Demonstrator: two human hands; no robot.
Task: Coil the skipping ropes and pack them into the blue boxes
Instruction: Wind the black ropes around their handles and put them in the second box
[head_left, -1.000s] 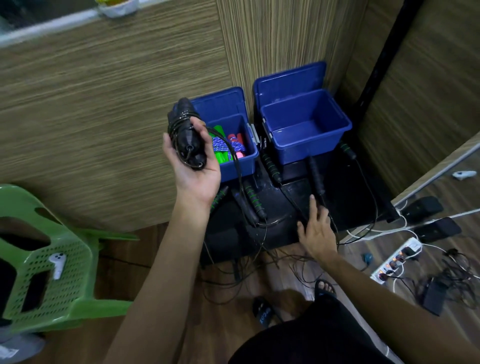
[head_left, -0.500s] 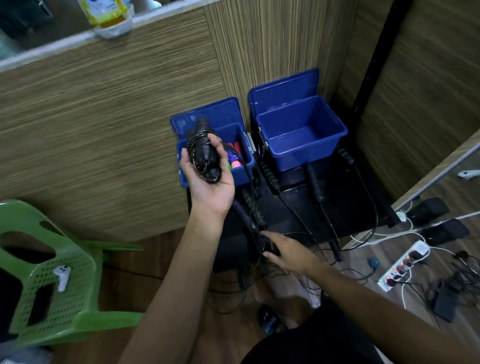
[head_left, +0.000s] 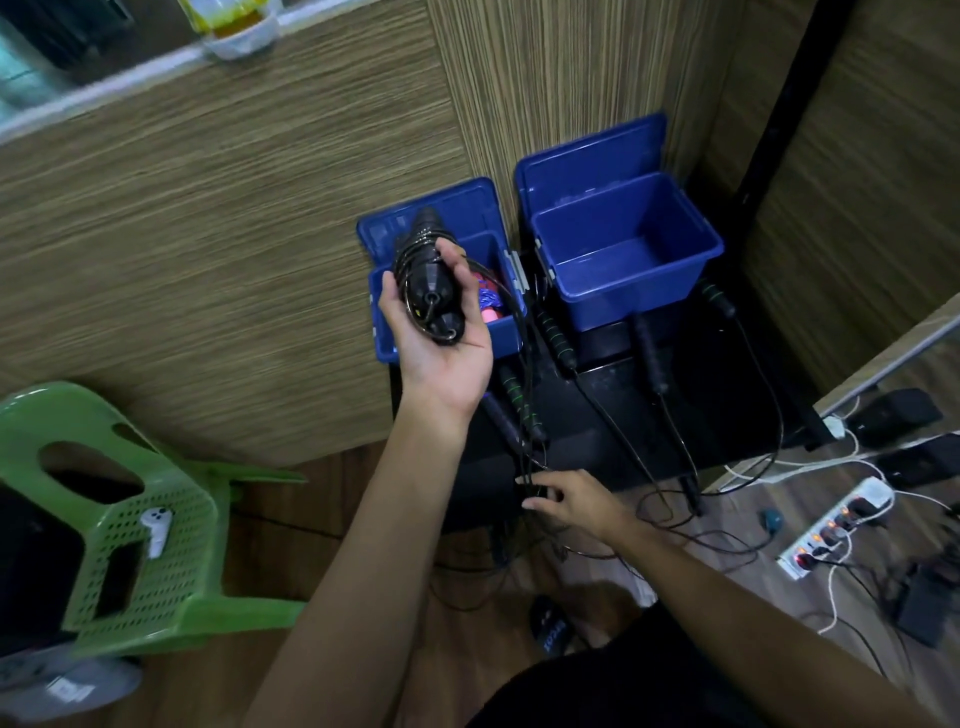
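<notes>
My left hand (head_left: 441, 343) is raised palm up and grips a pair of black rope handles (head_left: 428, 280) with cord wound round them. From them a loose black cord (head_left: 519, 374) runs down to my right hand (head_left: 571, 501), which pinches it at the front edge of the black stand (head_left: 613, 431). Behind my left hand is the small blue box (head_left: 493, 332), with colourful ropes inside. The large blue box (head_left: 623, 249) to its right stands open with nothing in it. Several black and green-banded handles (head_left: 556, 338) lie on the stand, their cords trailing to the floor.
A green plastic chair (head_left: 145, 525) with a white controller on it lies at the left. At the right, a white power strip (head_left: 836, 525) and tangled cables cover the floor. A striped wooden wall (head_left: 260, 260) rises behind the boxes. A sandalled foot (head_left: 556, 623) is below.
The view has shifted. My right hand left the handle on the stand, moved left to the front edge and took hold of the loose cord. My left hand keeps the wound handles raised.
</notes>
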